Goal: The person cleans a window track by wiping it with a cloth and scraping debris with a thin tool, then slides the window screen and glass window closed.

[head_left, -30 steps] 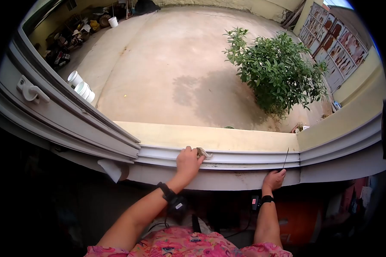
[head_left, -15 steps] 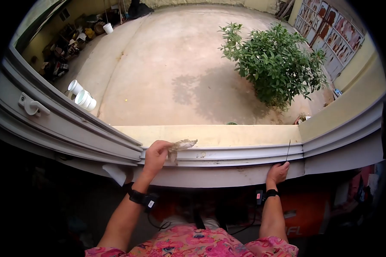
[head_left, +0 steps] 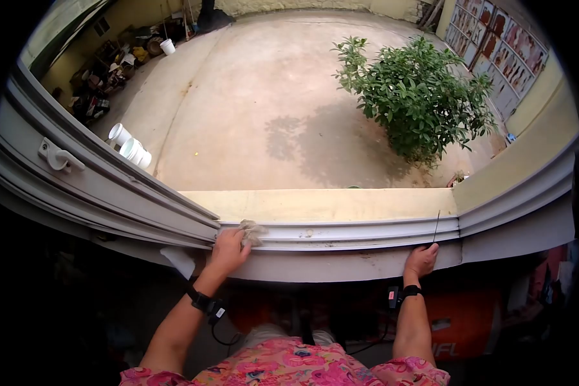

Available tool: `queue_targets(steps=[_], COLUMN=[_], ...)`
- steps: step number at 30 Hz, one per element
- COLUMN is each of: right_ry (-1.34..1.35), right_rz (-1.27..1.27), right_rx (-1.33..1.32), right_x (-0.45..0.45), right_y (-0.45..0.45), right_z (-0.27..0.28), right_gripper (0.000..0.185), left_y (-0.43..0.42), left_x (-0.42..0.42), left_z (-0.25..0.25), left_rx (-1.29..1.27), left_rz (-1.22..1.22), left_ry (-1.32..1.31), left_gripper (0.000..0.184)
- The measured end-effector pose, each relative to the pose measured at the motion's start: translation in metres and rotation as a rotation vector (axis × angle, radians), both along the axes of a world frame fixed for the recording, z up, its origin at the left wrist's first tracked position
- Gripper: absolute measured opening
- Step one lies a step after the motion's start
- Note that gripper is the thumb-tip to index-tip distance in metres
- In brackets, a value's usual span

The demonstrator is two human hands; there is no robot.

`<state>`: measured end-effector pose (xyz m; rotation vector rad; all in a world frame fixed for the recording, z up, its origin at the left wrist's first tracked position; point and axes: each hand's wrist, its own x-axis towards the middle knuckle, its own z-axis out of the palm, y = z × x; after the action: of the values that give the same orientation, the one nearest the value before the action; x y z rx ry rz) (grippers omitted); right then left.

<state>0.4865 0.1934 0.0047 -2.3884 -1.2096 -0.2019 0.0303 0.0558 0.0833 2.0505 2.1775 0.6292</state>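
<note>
My left hand (head_left: 230, 250) is closed on a crumpled, dirty rag (head_left: 253, 231), which lies against the left end of the white window track (head_left: 354, 239). Dark grime marks the track's grooves near its middle. At the right end, my right hand (head_left: 422, 260) grips a thin dark stick (head_left: 438, 225) that points up across the track; its lower end is hidden in my fist. Whether the stick touches the track I cannot tell. A yellowish outer sill (head_left: 328, 204) runs just beyond the track.
A window sash with a handle (head_left: 61, 156) stands at left. Outside are white buckets (head_left: 135, 152), a leafy bush (head_left: 424, 96), a rusty metal gate (head_left: 498, 51) and piled items (head_left: 103, 83) along the left wall. An orange box (head_left: 460, 321) sits below the window at right.
My left hand has lowered the rag from above the track onto its left end. My right hand stays in about the same place with the stick. The view has shifted slightly.
</note>
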Motion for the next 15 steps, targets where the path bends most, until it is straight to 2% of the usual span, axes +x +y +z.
queue_targets(steps=[1,3,7,13,15], right_ry=[0.0,0.004,0.003,-0.013,-0.005], right_rz=[-0.011,-0.013,0.0,-0.002,0.0], right_rx=[-0.019,-0.018,0.007,0.005,-0.011], right_x=[0.0,-0.001,-0.003,-0.003,-0.001], right_y=[0.0,0.001,0.0,0.001,0.0], right_z=[0.001,0.004,0.006,0.005,0.004], right_gripper=[0.018,0.018,0.017,0.017,0.017], left_y=[0.003,0.012,0.032,0.073,0.086], left_x=[0.003,0.008,0.041,0.106,0.114], left_z=[-0.005,-0.017,-0.025,-0.012,-0.005], left_rx=[0.0,-0.036,0.019,-0.14,-0.295], left_rz=[-0.002,0.001,-0.053,-0.176,-0.223], left_ry=[-0.003,0.137,0.106,-0.069,-0.052], left_gripper=[0.021,0.008,0.006,0.007,0.006])
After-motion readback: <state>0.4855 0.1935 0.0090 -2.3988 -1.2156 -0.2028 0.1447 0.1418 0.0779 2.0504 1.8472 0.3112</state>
